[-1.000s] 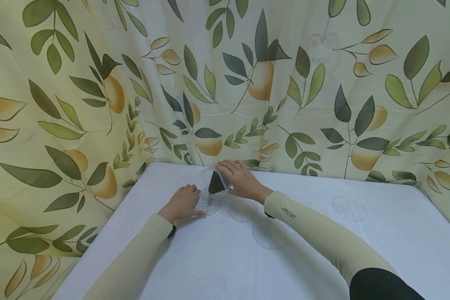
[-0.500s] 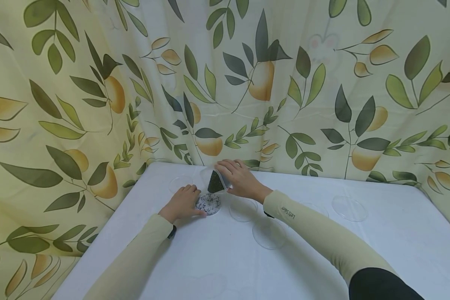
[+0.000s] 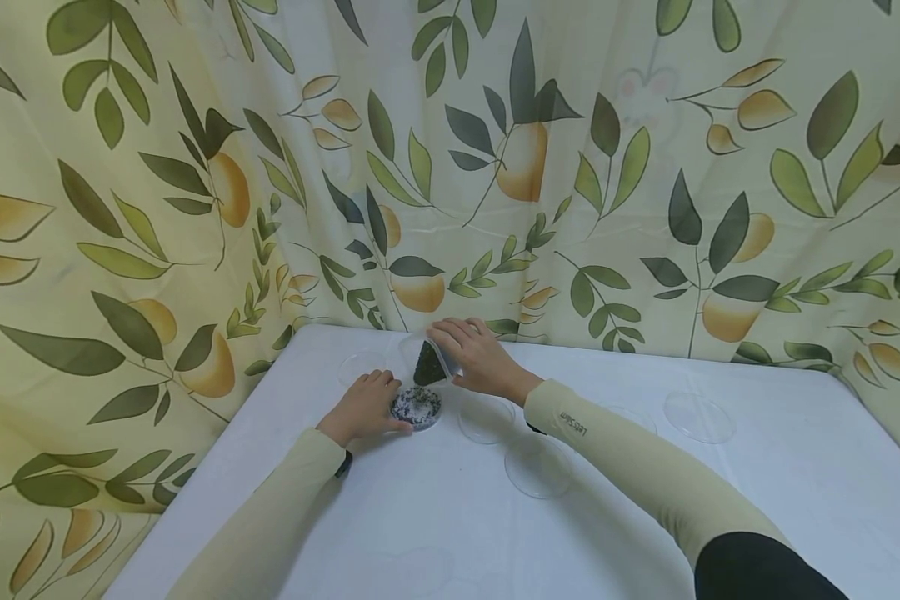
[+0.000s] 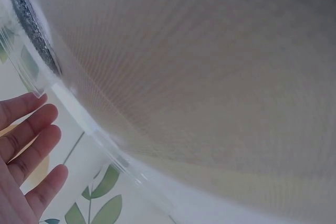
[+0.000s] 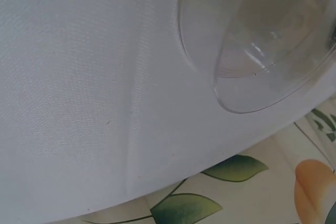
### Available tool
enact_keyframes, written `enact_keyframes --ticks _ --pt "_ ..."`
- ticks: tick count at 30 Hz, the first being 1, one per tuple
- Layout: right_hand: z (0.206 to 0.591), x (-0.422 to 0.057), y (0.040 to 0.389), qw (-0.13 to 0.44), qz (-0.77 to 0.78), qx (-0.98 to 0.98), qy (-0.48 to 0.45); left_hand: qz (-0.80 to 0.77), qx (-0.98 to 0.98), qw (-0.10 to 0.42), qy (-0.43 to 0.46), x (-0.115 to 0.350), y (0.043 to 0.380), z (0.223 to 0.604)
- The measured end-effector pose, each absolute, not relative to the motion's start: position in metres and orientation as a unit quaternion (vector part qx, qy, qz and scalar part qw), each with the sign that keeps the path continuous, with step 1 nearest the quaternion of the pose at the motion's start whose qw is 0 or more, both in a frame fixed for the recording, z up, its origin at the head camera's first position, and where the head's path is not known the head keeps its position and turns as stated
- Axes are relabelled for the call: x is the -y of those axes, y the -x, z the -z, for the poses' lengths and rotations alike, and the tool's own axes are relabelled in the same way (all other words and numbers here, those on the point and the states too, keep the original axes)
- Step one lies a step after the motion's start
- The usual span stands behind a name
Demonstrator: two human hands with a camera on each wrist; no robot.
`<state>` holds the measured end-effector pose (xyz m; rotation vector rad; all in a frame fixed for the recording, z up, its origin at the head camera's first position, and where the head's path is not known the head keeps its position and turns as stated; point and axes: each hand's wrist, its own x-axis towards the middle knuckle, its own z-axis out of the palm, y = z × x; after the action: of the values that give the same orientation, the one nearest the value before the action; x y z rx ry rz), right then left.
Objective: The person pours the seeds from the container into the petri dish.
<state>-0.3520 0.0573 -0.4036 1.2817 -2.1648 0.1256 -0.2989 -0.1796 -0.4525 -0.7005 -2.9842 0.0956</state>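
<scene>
My right hand (image 3: 480, 358) grips a clear plastic container (image 3: 408, 353), tipped to the left, with dark green granular material (image 3: 429, 365) heaped inside. Below its mouth a round clear dish (image 3: 428, 427) sits on the table, with dark grains (image 3: 401, 407) strewn over it, thickest around the edge and whiter in the middle. My left hand (image 3: 367, 406) lies beside that dish, thumb at its near side. In the left wrist view the left fingers (image 4: 37, 145) are straight and spread, and the dish shows as a dark rim band at top left. The right wrist view does not show the right hand.
Several round clear dishes lie on the white-covered table (image 3: 450, 517): a dish (image 3: 487, 442) right of the filled one, another dish (image 3: 538, 497) nearer, a dish (image 3: 697, 417) farther right. One more dish (image 3: 356, 357) is at back left. A leaf-patterned curtain (image 3: 570, 167) hangs behind.
Grains in the dish have increased from a sparse scatter to a dense, dark cover. The heap in the tilted container looks slightly smaller. The right hand has shifted slightly left; the left hand keeps still.
</scene>
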Motion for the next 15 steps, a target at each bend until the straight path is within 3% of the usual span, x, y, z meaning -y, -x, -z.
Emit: enact_keyframes --ticks 15 --pt "0.4017 -0.0569 0.3549 0.317 -0.037 0.815 -0.484 -0.027 0.974 0.031 0.224 0.1792 0.2976 0.4507"
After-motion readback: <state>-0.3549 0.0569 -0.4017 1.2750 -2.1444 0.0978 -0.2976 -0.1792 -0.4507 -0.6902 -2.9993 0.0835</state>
